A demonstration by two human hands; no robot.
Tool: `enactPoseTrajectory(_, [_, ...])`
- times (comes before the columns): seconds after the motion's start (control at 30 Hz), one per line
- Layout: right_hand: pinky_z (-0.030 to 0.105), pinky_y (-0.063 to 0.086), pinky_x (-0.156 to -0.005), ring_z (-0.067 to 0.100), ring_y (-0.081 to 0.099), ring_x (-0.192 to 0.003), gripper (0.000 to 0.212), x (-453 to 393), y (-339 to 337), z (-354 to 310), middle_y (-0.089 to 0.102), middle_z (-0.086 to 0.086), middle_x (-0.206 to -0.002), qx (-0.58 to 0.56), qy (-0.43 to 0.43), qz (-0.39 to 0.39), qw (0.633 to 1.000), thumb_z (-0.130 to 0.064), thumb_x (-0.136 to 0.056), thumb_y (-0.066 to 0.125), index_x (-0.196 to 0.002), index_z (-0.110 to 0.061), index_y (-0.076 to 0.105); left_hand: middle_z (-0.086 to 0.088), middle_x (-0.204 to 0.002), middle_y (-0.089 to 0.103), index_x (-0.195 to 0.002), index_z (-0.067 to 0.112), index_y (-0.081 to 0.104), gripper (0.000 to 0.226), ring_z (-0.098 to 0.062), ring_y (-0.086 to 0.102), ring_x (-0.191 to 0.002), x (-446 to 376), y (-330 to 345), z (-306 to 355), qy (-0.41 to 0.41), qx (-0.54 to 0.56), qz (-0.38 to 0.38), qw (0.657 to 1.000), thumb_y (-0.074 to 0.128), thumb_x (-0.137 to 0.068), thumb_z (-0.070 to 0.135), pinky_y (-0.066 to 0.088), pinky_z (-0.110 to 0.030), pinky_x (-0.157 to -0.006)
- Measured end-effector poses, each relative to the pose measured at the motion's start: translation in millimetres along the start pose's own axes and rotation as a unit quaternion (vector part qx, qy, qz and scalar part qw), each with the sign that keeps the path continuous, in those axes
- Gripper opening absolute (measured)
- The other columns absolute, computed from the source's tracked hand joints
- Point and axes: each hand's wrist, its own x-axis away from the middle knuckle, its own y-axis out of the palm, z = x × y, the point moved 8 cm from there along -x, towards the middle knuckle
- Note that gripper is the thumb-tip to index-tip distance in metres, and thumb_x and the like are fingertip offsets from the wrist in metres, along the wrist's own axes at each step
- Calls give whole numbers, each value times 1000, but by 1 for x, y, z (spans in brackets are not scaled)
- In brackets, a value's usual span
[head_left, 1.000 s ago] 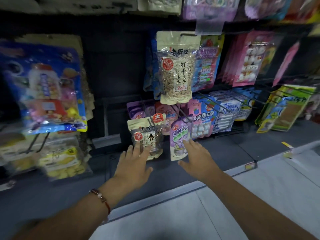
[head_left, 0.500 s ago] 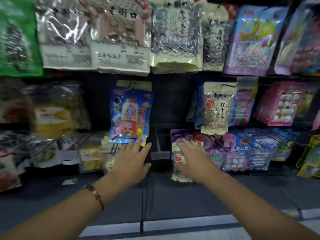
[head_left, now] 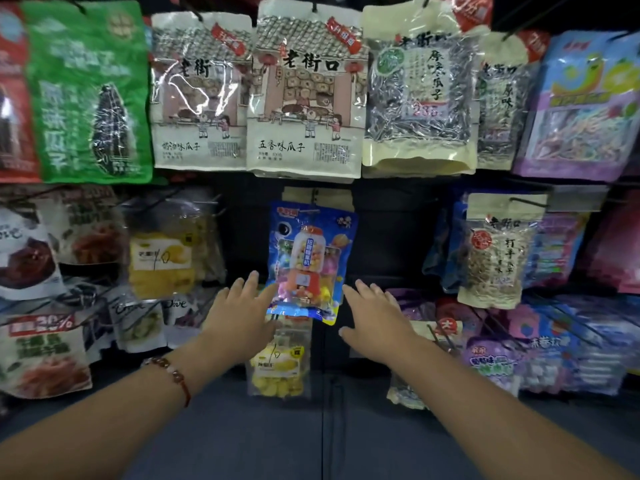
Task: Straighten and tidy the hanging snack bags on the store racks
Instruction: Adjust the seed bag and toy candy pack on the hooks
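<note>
- Step in hand, as judged: squaring the blue candy bag [head_left: 310, 261], which hangs slightly tilted mid-rack below the row of seed bags [head_left: 304, 88].
- Left hand [head_left: 239, 317] and right hand [head_left: 375, 320] flank its lower corners, fingers straight, gripping nothing; contact uncertain.
- Next move calls for light, even pressure from both sides to level it.
- Bag: glossy, crinkled plastic film, flat rectangle; yellow snack bag [head_left: 277, 368] hangs below.

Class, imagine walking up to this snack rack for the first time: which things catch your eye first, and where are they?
The bright blue candy bag hangs tilted at the centre, with the left hand and right hand open at either side of its lower edge. Above it hangs a row of cream seed bags, and a big green bag hangs upper left.
</note>
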Motion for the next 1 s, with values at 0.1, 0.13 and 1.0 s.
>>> enactPoseTrajectory(0.1, [44, 11, -121, 29, 9, -149, 83, -26, 15, 4, 6, 7, -163, -28, 28, -12, 999, -40, -94, 56, -156, -21, 4, -15, -163, -1, -155, 29, 9, 71, -35, 13, -147, -20, 15, -14, -8, 16, -2, 1000, 42, -97, 53, 24, -47, -116])
enactPoseTrajectory(0.13, [44, 16, -119, 29, 15, -148, 85, -34, 18, 5, 10, 8, -163, -49, 40, -3, 998, -40, -93, 58, -156, -20, 4, -16, -162, -1, -155, 29, 9, 71, -35, 14, -147, -27, 20, -17, -7, 25, -4, 1000, 43, -97, 53, 25, -46, -116])
enactPoseTrajectory(1.0, [39, 53, -83, 19, 64, -103, 43, -31, 47, 25, 67, 0, -112, -635, 182, 78, 746, -42, -82, 72, -114, -17, 59, -3, -102, 67, -152, 41, 2, 111, -15, 72, -76, -18, 19, -10, -87, 636, -12, 767, 81, -78, 17, 56, -31, -65])
